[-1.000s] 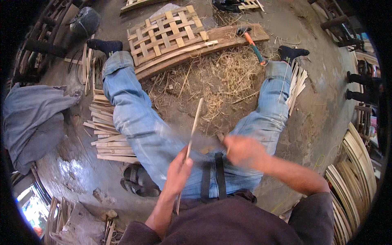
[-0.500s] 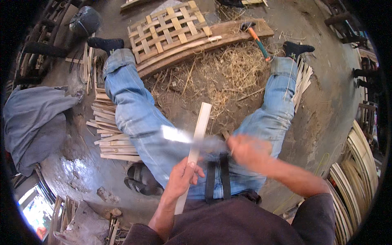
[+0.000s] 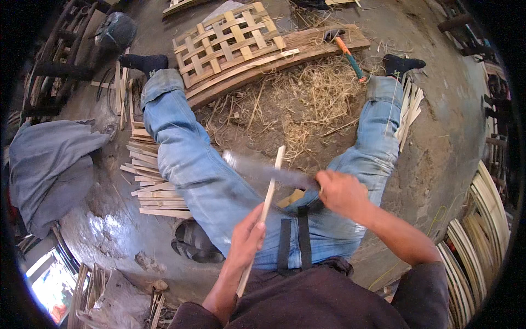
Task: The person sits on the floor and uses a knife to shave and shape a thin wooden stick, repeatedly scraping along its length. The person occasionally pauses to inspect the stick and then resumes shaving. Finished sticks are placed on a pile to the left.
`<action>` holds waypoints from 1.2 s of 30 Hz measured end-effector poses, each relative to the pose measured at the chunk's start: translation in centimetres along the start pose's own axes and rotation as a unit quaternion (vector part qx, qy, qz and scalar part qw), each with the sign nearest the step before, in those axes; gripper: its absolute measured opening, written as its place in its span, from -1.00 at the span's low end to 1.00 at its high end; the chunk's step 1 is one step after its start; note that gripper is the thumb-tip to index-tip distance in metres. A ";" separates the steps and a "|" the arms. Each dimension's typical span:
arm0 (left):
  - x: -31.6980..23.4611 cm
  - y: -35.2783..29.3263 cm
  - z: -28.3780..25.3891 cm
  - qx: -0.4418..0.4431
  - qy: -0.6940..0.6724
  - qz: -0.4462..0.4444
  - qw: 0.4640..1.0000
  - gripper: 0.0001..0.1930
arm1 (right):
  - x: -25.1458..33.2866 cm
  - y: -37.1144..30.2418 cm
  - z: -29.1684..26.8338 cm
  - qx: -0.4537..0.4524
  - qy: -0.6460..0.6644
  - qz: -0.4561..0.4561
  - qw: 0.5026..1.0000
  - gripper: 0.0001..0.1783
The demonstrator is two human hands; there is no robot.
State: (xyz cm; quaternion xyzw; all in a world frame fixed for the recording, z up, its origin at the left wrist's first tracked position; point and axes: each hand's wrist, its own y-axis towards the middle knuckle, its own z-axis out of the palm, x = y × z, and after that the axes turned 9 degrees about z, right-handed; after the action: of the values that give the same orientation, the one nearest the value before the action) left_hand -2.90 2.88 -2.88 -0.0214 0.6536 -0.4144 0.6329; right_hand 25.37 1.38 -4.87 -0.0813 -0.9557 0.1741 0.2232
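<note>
Head view: the left hand [image 3: 248, 238] clasps a narrow, pale wooden strip [image 3: 269, 198], slanting above faded blue denim jeans [image 3: 189, 156]; the right hand [image 3: 343, 194] is clenched on a blurred, long grey metal blade [image 3: 252, 166] crossing the strip's upper part

Left forearm [image 3: 219, 288] rises from the lower edge and slants forward and to the right; the wrist is nearly straight. Left hand [image 3: 247, 237] is closed in a grip in front of the torso [image 3: 312, 301], the thumb on its right side. Right elbow [image 3: 430, 257] is bent and set out to the side, with the right forearm [image 3: 399, 233] running forward and inward. Right hand [image 3: 342, 193] is clenched, back of the hand upward, apart from the left and farther forward. Left leg [image 3: 189, 151] and right leg [image 3: 372, 134] extend forward, spread wide.
</note>
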 end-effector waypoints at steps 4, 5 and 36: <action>0.3 0.1 -0.3 0.024 0.022 0.016 0.999 -0.49 | 0.9 1.1 -1.3 -0.031 0.045 0.065 0.996 -0.87; 0.4 0.2 -0.2 0.020 0.027 -0.002 0.999 -0.51 | 1.8 -0.1 -0.7 0.020 0.020 0.011 1.000 -0.87; -0.7 0.2 0.3 0.011 0.022 -0.019 1.000 -0.56 | 1.3 -2.1 -0.6 0.006 -0.035 -0.095 0.995 -0.81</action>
State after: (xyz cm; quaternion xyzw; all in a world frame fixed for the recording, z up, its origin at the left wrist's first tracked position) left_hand -2.40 3.19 -2.37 -0.0174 0.6622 -0.4341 0.6106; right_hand 24.34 -0.10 -3.13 0.0171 -0.9653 0.1605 0.2055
